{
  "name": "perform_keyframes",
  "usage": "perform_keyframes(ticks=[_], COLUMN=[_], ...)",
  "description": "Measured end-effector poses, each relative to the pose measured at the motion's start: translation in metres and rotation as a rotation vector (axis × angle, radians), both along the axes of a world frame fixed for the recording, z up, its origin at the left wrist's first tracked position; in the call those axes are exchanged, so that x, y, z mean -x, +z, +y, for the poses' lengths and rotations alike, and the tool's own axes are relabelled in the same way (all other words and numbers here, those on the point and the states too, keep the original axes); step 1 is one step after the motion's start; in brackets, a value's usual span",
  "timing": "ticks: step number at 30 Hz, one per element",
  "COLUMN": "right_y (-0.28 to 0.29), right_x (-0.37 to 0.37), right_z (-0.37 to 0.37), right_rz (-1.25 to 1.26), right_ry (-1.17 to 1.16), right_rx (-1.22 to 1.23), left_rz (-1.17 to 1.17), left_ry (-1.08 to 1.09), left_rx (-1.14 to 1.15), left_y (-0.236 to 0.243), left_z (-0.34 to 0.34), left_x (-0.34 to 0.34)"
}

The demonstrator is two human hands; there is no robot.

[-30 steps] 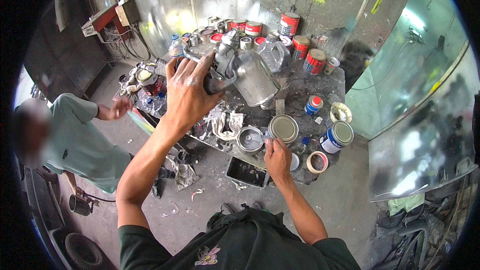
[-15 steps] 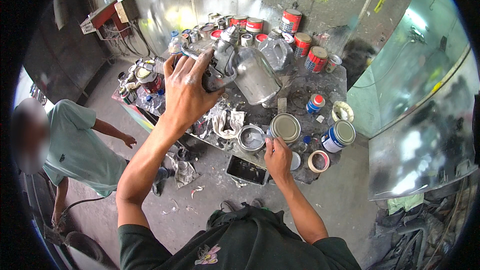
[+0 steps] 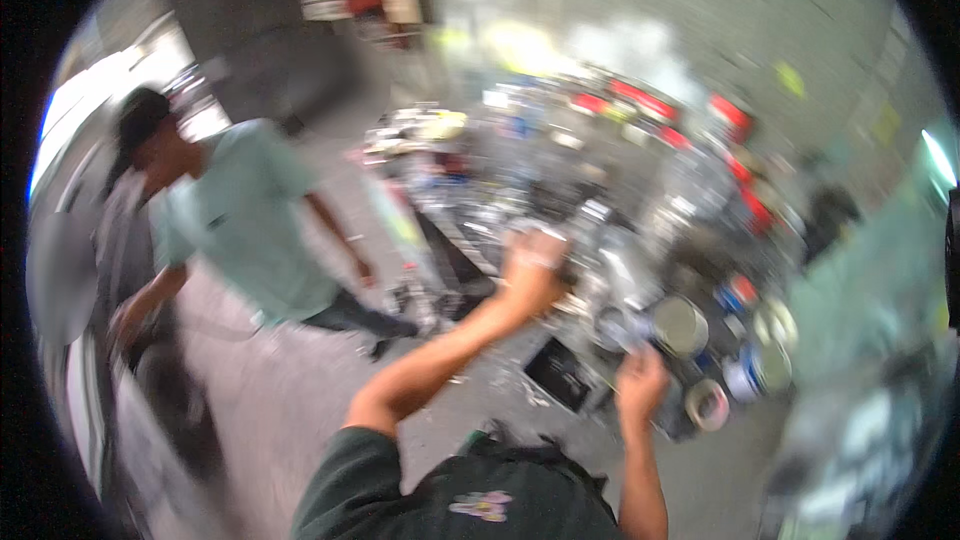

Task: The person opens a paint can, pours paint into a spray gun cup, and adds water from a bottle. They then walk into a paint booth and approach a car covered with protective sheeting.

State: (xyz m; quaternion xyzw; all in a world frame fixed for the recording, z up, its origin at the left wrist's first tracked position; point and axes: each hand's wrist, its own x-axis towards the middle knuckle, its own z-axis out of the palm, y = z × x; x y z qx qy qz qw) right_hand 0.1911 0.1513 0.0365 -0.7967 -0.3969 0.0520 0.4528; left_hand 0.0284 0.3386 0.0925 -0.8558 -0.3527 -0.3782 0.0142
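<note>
The whole view is smeared by motion. My left hand is closed round a spray gun whose greyish, see-through cup juts out to its right, over the workbench. Lower and further right, my right hand pinches a thin pale stirring stick, which is barely visible now. The stick leads toward a small open tin of grey paint. Just right of that tin stands a larger tin with a flat lid.
A tape roll, a blue-and-white can and a red-capped blue container crowd the bench's right end. A black tray is by its front edge. On the left, a person in a pale green shirt leans over a car.
The view has swung left, shifting the bench rightward. My left hand has brought the spray gun down, closer to the small tin. My right hand stays beside that tin.
</note>
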Motion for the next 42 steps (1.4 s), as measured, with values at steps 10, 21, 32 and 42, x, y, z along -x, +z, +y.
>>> perform_keyframes(ticks=[10,21,32,42], right_y=[-0.052,0.042,0.033,0.035], right_x=[-0.027,-0.089,-0.107,-0.115], right_z=[-0.020,-0.006,0.020,0.030], right_rz=[0.168,-0.325,-0.316,-0.226], right_ry=[0.085,0.002,0.099,0.226], right_rx=[-0.010,-0.032,0.365,0.304], left_rz=[-0.164,-0.143,-0.126,-0.133], left_ry=[-0.011,0.139,0.099,0.105], left_rx=[0.153,0.292,0.429,0.460], left_y=[-0.066,-0.083,-0.077,-0.086], left_z=[-0.013,-0.023,-0.035,-0.019], left_x=[-0.015,0.000,0.000,0.007])
